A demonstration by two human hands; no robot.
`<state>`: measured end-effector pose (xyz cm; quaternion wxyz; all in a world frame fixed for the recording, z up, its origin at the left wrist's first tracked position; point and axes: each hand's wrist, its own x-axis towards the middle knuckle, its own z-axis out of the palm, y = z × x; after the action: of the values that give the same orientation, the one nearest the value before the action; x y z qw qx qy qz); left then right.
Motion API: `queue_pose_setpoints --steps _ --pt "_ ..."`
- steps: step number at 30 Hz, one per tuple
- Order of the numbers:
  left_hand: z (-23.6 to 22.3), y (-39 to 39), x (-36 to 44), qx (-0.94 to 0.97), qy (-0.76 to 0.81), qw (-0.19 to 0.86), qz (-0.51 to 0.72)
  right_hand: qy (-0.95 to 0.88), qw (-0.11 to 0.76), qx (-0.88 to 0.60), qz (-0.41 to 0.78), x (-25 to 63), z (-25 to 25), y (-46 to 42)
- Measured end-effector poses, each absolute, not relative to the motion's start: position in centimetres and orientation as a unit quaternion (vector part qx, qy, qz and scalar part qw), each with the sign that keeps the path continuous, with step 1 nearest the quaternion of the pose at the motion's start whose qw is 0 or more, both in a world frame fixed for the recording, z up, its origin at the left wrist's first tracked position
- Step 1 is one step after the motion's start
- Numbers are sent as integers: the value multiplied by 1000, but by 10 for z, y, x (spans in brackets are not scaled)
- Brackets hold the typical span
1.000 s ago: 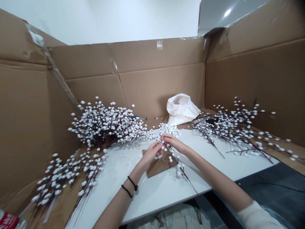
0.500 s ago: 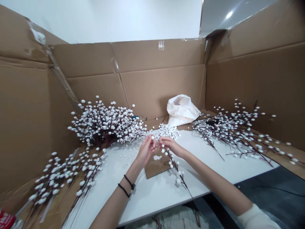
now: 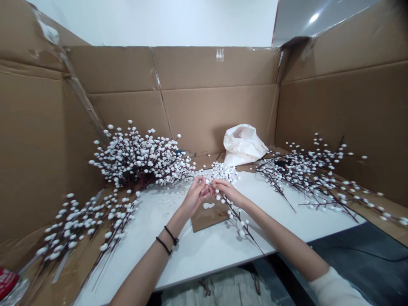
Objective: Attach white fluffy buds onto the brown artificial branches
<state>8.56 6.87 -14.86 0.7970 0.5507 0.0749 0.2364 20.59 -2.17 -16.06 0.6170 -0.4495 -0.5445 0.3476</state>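
Faux pussy-willow stem (image 3: pixel 237 219) up in both hands, just above the bench's front-centre, lower end angling out past the front edge of the white bench top (image 3: pixel 197 255). Far left now: red packet (image 3: pixel 6 282) in the bottom-left corner, on the cardboard sheet w/ a loose spray of branches (image 3: pixel 89 225) reaching toward the bench's left edge. Behind those, big heap of budded branches (image 3: pixel 137 159) at the back-left corner, cardboard wall (image 3: pixel 216 114) rising behind. Loose white buds (image 3: pixel 168 197) scattered along the bench nearby. Two black wristbands (image 3: pixel 165 240) on the L arm, L hand (image 3: pixel 196 196) raised, fingertips pinched right up against R hand (image 3: pixel 228 191) at the stem's upper part. Hands together, touching at the fingers; R clearly closed on the stem, but can't tell if L has the stem or just a bud. Under them, brown cardboard piece (image 3: pixel 204 219) on the bench, one white clump (image 3: pixel 208 205) lying on it. Just behind, clump of white buds (image 3: pixel 223 172) at the back edge, white plastic bag (image 3: pixel 242 145) past that. Moving right: another spread of branches (image 3: pixel 312 178) across the back-right corner, tips over the bench's right edge. Cream sleeve (image 3: pixel 334 289) on the R arm at bottom right.
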Motion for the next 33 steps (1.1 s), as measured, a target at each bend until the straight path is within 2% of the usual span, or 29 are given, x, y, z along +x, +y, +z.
queue_pose_setpoints --steps 8,24,33 --pt "-147 69 84 566 87 784 239 -558 609 -455 335 204 -159 -20" --pt "-146 71 84 523 59 825 207 -559 605 -446 350 210 -160 -22" --pt "-145 70 83 555 66 801 213 -565 606 -434 354 211 -163 -18"
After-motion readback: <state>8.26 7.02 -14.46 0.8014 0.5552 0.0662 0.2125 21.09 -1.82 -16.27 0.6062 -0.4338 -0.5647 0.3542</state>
